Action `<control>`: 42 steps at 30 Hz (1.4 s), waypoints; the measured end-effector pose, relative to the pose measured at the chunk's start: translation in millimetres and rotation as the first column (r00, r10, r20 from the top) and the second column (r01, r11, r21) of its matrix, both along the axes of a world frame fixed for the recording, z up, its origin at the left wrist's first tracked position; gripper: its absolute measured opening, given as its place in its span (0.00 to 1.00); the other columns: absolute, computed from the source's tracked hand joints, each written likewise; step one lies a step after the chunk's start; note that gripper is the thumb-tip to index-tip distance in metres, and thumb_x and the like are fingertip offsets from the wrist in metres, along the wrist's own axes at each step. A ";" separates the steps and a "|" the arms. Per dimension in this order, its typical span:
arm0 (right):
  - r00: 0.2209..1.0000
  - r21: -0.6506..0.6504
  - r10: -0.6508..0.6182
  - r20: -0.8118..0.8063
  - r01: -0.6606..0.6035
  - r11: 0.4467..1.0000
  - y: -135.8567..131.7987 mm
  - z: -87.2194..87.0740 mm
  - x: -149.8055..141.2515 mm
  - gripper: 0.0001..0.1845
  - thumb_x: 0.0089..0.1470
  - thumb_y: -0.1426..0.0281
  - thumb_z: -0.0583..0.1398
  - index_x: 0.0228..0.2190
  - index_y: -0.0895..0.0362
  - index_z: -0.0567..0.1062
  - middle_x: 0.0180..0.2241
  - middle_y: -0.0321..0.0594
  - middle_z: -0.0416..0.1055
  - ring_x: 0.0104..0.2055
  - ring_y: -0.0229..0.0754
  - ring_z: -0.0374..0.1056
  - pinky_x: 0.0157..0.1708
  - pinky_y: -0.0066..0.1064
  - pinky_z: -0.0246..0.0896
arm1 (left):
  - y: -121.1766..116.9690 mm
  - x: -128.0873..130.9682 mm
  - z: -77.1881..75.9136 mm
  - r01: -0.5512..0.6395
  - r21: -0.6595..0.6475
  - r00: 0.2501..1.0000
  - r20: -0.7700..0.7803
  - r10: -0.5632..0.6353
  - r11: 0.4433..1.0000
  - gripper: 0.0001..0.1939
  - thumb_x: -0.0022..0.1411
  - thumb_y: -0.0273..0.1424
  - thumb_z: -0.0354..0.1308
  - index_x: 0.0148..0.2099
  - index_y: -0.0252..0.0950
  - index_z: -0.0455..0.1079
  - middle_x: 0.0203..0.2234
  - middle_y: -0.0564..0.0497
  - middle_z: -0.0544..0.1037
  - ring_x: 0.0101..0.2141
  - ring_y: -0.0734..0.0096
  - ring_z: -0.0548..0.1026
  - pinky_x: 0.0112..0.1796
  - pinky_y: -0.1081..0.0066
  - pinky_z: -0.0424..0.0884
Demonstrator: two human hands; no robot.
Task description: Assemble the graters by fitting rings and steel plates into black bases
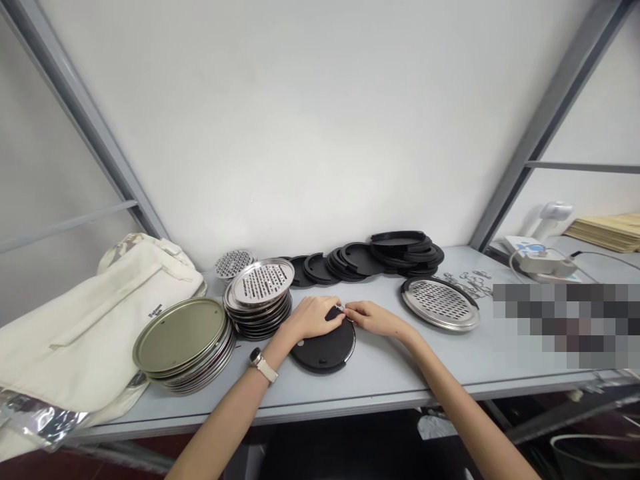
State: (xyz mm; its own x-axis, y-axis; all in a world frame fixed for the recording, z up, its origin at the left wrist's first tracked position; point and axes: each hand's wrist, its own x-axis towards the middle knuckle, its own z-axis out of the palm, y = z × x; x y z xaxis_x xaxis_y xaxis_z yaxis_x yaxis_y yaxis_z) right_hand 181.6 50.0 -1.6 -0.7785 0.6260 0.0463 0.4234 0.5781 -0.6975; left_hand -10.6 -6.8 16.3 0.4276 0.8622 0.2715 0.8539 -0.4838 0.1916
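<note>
A black round disc [325, 347] with a shiny rim lies on the table before me. My left hand [316, 317] is closed over its upper edge, holding it. At the same edge my right hand [371, 318] pinches a small metal clip [341, 309], whose far end my left fingers partly hide. Left of the disc rises a stack of round metal grater plates [263, 283]. To the right, a perforated metal grater plate [440, 303] with a black piece along its rim rests on the table. Several loose metal clips [473, 285] are scattered behind it.
Black round holders [357, 259] are piled along the wall. An olive round plate [181, 335] tops a stack at left, beside a cream cloth bag [100, 320]. Grey frame posts [545, 120] stand at both sides. A power strip [547, 267] with cables lies far right.
</note>
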 end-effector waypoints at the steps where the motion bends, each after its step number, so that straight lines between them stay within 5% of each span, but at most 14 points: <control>1: 1.000 -0.001 0.000 0.004 0.000 1.000 0.0 0.0 0.0 0.22 0.60 0.56 0.46 0.22 0.56 0.62 0.21 0.32 0.57 0.25 0.36 0.54 0.27 0.28 0.50 | 0.4 -0.1 -0.2 -0.011 -0.004 1.000 -0.007 0.011 1.000 0.14 0.62 0.39 0.50 0.46 0.40 0.68 0.33 0.49 0.78 0.34 0.61 0.75 0.34 0.69 0.66; 14: 1.000 -0.021 -0.002 0.005 0.002 1.000 0.1 -0.5 -0.3 0.21 0.59 0.55 0.45 0.22 0.56 0.61 0.21 0.32 0.56 0.25 0.36 0.53 0.27 0.27 0.50 | -0.7 0.9 0.4 -0.042 -0.003 0.999 -0.009 0.042 0.999 0.15 0.60 0.39 0.52 0.47 0.39 0.65 0.25 0.52 0.74 0.28 0.63 0.73 0.29 0.70 0.62; 26: 1.000 -0.022 -0.001 0.025 0.002 1.000 2.0 -3.4 0.6 0.21 0.60 0.56 0.45 0.21 0.56 0.59 0.21 0.32 0.55 0.25 0.36 0.53 0.27 0.28 0.49 | 5.7 -2.4 -2.9 0.001 -0.134 0.981 0.190 0.024 0.991 0.10 0.58 0.38 0.57 0.39 0.39 0.65 0.18 0.59 0.65 0.22 0.74 0.66 0.25 0.74 0.55; 42: 1.000 -0.013 -0.029 -0.002 0.029 1.000 -0.2 -2.0 0.1 0.22 0.60 0.56 0.46 0.21 0.56 0.58 0.20 0.31 0.55 0.24 0.35 0.51 0.26 0.27 0.48 | 1.9 -2.8 0.4 0.019 -0.089 0.995 0.103 -0.010 0.996 0.12 0.54 0.33 0.55 0.43 0.39 0.63 0.19 0.58 0.65 0.21 0.73 0.64 0.24 0.73 0.54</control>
State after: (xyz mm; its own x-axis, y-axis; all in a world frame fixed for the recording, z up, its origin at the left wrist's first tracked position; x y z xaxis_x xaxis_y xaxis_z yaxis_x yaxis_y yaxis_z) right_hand 181.8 49.8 -3.6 -0.7602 0.6486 0.0391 0.4384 0.5564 -0.7058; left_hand -13.5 -5.0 16.6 0.4140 0.8790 0.2367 0.8206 -0.4729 0.3210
